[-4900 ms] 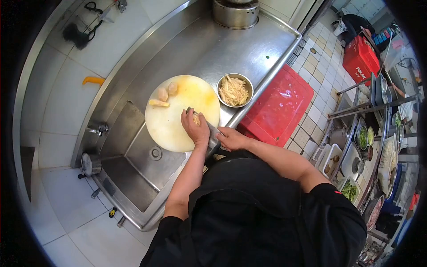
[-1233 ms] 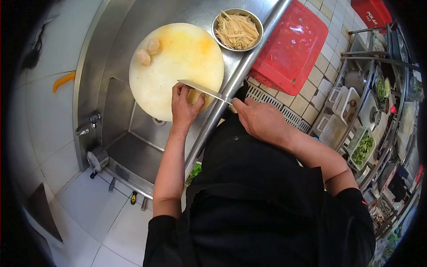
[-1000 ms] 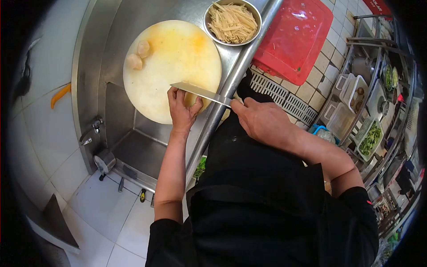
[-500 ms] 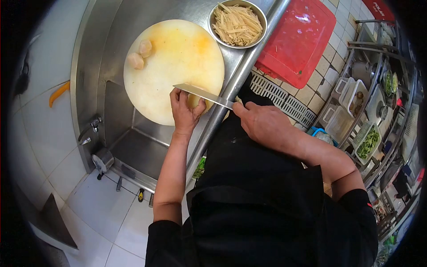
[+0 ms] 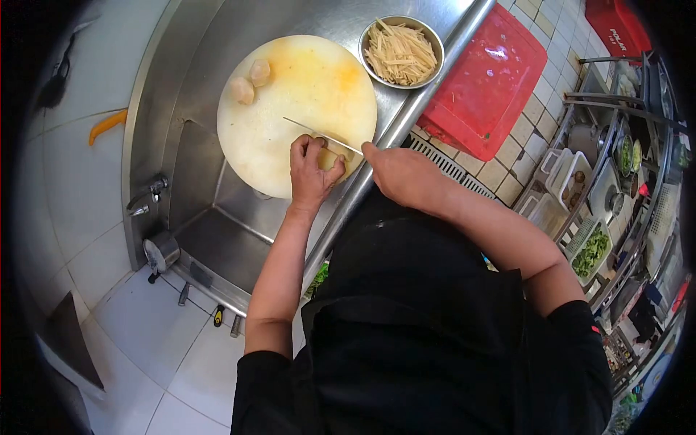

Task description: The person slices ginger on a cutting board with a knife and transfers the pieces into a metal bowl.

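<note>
A round white cutting board (image 5: 250,148) lies over the metal sink. On its near right part my left hand (image 5: 312,172) holds down a pale yellowish piece of peeled vegetable (image 5: 333,154), thumb on one side and fingers on the other. My right hand (image 5: 406,176) is closed round the handle of a knife (image 5: 322,135). Its blade stands nearly upright, seen almost edge-on, close by my left fingertips. Two pale peeled chunks (image 5: 242,90) sit at the board's far left. Beyond the board's right side is a steel bowl (image 5: 365,61) full of pale cut strips (image 5: 401,52).
A steel sink basin (image 5: 225,243) with a tap (image 5: 156,187) is at the left. To the right stands a red lidded container (image 5: 486,80) on the tiled floor. Metal shelves (image 5: 612,101) with tubs and a basket of greens (image 5: 591,252) line the far right.
The knife blade has turned from showing its flat face to nearly edge-on. My left hand stays on the piece. The whole view has shifted slightly.
</note>
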Action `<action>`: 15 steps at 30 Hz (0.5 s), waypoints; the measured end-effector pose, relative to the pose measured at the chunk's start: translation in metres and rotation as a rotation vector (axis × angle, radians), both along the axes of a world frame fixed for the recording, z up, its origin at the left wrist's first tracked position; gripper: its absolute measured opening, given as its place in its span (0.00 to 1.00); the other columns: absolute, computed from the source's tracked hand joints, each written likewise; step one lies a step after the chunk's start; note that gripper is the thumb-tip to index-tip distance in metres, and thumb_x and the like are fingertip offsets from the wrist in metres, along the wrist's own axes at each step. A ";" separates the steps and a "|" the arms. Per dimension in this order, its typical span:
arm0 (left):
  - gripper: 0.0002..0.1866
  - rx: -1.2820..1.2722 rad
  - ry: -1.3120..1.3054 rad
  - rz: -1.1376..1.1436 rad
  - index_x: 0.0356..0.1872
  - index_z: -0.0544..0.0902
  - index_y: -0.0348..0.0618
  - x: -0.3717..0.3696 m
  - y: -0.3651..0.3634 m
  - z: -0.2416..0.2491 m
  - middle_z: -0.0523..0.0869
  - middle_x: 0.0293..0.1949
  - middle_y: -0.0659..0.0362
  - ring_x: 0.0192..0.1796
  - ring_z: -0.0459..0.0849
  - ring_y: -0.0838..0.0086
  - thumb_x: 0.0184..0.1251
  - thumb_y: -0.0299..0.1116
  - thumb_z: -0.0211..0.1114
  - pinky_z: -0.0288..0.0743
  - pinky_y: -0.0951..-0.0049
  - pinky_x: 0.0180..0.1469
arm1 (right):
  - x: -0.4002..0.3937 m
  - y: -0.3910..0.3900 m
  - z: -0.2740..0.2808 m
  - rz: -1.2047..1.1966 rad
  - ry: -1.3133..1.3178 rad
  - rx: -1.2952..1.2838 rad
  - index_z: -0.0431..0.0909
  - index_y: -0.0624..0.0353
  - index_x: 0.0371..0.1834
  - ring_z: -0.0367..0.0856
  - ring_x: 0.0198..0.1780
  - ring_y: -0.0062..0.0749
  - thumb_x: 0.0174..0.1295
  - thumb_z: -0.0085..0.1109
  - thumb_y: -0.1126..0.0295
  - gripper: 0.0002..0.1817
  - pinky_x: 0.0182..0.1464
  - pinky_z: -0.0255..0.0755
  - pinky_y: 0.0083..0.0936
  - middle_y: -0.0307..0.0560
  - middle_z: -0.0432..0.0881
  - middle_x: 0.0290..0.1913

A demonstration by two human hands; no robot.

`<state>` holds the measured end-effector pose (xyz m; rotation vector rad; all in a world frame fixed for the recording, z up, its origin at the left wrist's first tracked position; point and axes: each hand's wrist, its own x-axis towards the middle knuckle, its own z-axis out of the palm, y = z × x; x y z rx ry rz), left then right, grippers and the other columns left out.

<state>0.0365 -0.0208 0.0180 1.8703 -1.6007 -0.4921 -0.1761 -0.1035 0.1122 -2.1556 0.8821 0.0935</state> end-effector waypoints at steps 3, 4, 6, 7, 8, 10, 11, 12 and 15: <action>0.26 0.002 -0.009 -0.011 0.52 0.78 0.38 0.001 -0.001 0.000 0.73 0.52 0.48 0.54 0.78 0.54 0.54 0.37 0.77 0.76 0.59 0.58 | 0.011 -0.005 0.003 -0.021 0.037 0.033 0.68 0.66 0.47 0.85 0.39 0.61 0.68 0.52 0.72 0.10 0.42 0.77 0.54 0.64 0.84 0.32; 0.25 -0.005 0.000 -0.014 0.52 0.78 0.38 0.001 -0.001 -0.001 0.72 0.52 0.48 0.54 0.78 0.54 0.54 0.37 0.77 0.76 0.59 0.58 | 0.011 -0.006 0.005 -0.027 0.062 0.033 0.69 0.65 0.48 0.86 0.40 0.62 0.68 0.50 0.73 0.09 0.43 0.78 0.54 0.65 0.84 0.34; 0.25 -0.004 0.016 -0.002 0.51 0.78 0.38 0.000 -0.002 -0.001 0.72 0.52 0.48 0.54 0.78 0.54 0.54 0.36 0.76 0.76 0.59 0.58 | 0.009 -0.008 0.009 -0.027 0.089 0.026 0.70 0.65 0.49 0.86 0.42 0.62 0.68 0.48 0.74 0.09 0.44 0.78 0.54 0.65 0.85 0.35; 0.25 0.008 0.033 0.010 0.51 0.78 0.39 -0.001 -0.002 0.000 0.72 0.52 0.48 0.54 0.78 0.54 0.54 0.36 0.76 0.76 0.58 0.58 | 0.005 -0.006 0.014 -0.046 0.084 0.017 0.69 0.65 0.48 0.85 0.41 0.62 0.69 0.49 0.73 0.09 0.43 0.77 0.55 0.65 0.84 0.34; 0.25 0.008 0.033 0.020 0.51 0.78 0.39 -0.002 0.000 0.000 0.72 0.52 0.48 0.54 0.78 0.54 0.54 0.36 0.76 0.76 0.58 0.58 | 0.000 -0.003 0.018 -0.063 0.078 0.013 0.68 0.65 0.47 0.84 0.39 0.62 0.70 0.50 0.72 0.09 0.42 0.75 0.55 0.65 0.84 0.32; 0.25 0.014 0.021 0.024 0.51 0.78 0.39 -0.003 -0.002 0.006 0.72 0.52 0.48 0.54 0.78 0.53 0.53 0.36 0.76 0.76 0.58 0.58 | -0.010 0.003 0.027 -0.055 0.066 0.015 0.68 0.65 0.48 0.84 0.39 0.62 0.70 0.50 0.72 0.09 0.42 0.75 0.56 0.64 0.83 0.32; 0.25 0.012 0.021 0.029 0.51 0.78 0.39 -0.003 -0.002 0.005 0.72 0.52 0.48 0.54 0.78 0.53 0.53 0.36 0.76 0.76 0.58 0.58 | -0.016 0.005 0.031 -0.059 0.056 0.015 0.68 0.64 0.49 0.84 0.39 0.62 0.70 0.50 0.72 0.09 0.42 0.75 0.57 0.64 0.83 0.32; 0.25 0.006 0.014 0.021 0.51 0.79 0.39 -0.003 -0.003 0.005 0.72 0.52 0.48 0.54 0.78 0.53 0.53 0.36 0.76 0.76 0.58 0.58 | -0.020 0.008 0.037 -0.056 0.057 0.013 0.68 0.64 0.49 0.84 0.39 0.62 0.70 0.50 0.72 0.09 0.42 0.75 0.57 0.64 0.83 0.32; 0.25 -0.012 0.014 0.017 0.51 0.80 0.38 -0.003 -0.003 0.003 0.74 0.52 0.47 0.53 0.79 0.53 0.52 0.36 0.76 0.77 0.58 0.57 | -0.029 0.014 0.045 -0.035 0.049 -0.002 0.67 0.64 0.50 0.84 0.39 0.62 0.70 0.49 0.72 0.10 0.42 0.75 0.56 0.63 0.83 0.32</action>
